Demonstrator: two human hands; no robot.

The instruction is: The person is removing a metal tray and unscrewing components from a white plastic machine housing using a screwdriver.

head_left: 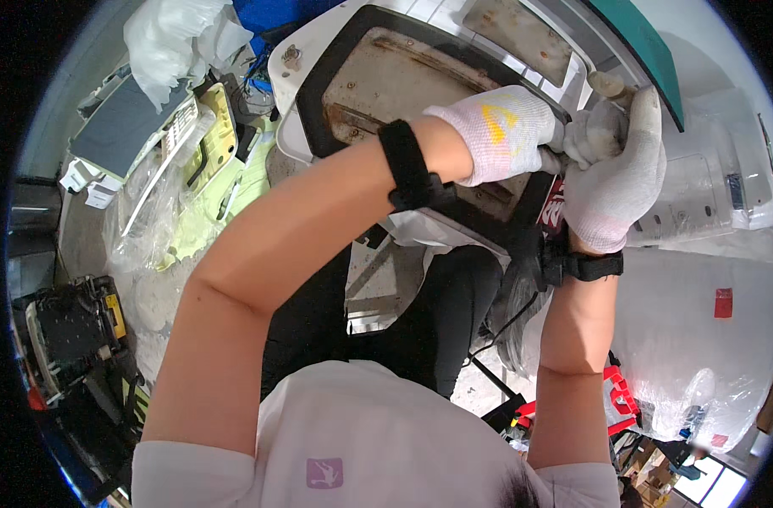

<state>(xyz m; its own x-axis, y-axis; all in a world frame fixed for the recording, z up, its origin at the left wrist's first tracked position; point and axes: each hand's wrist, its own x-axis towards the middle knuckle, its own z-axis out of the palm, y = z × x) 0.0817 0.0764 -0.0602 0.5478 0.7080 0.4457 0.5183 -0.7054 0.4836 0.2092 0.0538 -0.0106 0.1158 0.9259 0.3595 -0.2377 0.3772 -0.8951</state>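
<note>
Both my hands wear whitish knit gloves and meet over the upper right of a white plastic housing (295, 78). My left hand (509, 131) has yellow marks on its glove; its fingers are closed, and their tips and whatever they grip are hidden. My right hand (616, 182) is closed around a crumpled greyish-white cloth (595, 133), right beside the left fingertips. A beige rounded piece (608, 85) shows just beyond the cloth. Below my hands, a black-rimmed frame (314, 110) surrounds a rust-stained metal plate (395, 80).
A teal panel (644, 46) rises beyond my right hand. Wrapped white panels (699, 305) stand at the right. To the left lie a dark grey panel (132, 127), yellow-green plastic parts (221, 140) and clear plastic wrap (137, 220). Black machinery (69, 334) sits at the lower left.
</note>
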